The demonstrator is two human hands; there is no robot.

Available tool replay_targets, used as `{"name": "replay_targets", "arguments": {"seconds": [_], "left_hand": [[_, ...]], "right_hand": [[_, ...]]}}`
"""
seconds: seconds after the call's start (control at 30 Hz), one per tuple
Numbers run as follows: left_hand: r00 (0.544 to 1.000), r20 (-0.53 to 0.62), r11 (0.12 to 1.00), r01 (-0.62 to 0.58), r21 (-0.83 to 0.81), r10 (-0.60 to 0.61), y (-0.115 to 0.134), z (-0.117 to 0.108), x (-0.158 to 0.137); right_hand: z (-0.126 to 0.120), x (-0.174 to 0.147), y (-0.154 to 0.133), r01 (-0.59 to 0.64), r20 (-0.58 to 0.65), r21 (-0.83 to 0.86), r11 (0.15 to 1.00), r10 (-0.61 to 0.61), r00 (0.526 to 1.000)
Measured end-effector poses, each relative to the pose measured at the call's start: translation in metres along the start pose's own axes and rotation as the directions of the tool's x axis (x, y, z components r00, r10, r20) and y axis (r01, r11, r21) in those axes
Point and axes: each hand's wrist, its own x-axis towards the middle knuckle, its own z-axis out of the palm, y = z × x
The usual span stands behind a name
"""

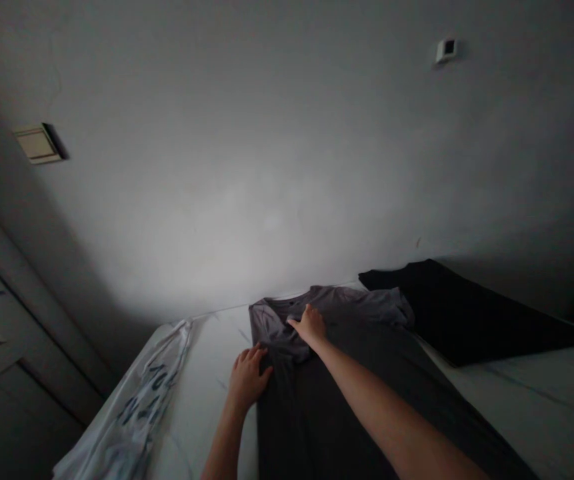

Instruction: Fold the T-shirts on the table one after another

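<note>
A dark grey T-shirt (347, 373) lies spread in front of me, its collar towards the wall. The left side of the shirt is folded inwards, with a bunched sleeve near the collar. My left hand (247, 380) rests on the shirt's left edge, fingers stretched out and slightly spread. Just below the collar, my right hand (311, 325) presses on the fabric, thumb held apart from the fingers. The fingertips of that hand are partly hidden from view.
A white marble-patterned table (207, 380) carries the garments. At its left edge hangs a white garment with dark lettering (141, 400). A black folded garment (471, 313) lies on the right. A grey wall (267, 167) rises behind, and a door (7, 373) stands at left.
</note>
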Motion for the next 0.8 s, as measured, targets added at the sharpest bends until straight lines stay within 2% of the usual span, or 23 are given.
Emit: {"name": "replay_targets", "arguments": {"seconds": [0.17, 0.33, 0.53, 0.67, 0.8], "left_hand": [[0.997, -0.063, 0.995, 0.055, 0.088, -0.050, 0.009, -0.008, 0.065], [0.985, -0.117, 0.986, 0.139, 0.095, -0.127, 0.002, 0.020, 0.119], [0.984, -0.127, 0.986, 0.134, 0.096, -0.121, -0.018, 0.058, 0.133], [0.992, -0.112, 0.992, 0.071, 0.105, -0.059, -0.025, 0.060, 0.133], [0.992, -0.094, 0.991, 0.088, 0.103, -0.078, -0.022, 0.055, 0.131]], "right_hand": [[0.007, 0.026, 0.006, 0.084, 0.119, 0.056, 0.995, -0.090, 0.989], [0.016, 0.031, 0.018, 0.108, 0.047, 0.130, 0.986, -0.115, 0.992], [0.027, 0.027, 0.022, 0.133, -0.044, 0.224, 0.965, -0.127, 0.991], [0.022, 0.022, 0.017, 0.125, 0.000, 0.146, 0.981, -0.126, 0.992], [0.010, 0.021, 0.017, 0.103, -0.008, 0.043, 0.994, -0.103, 0.995]]}}
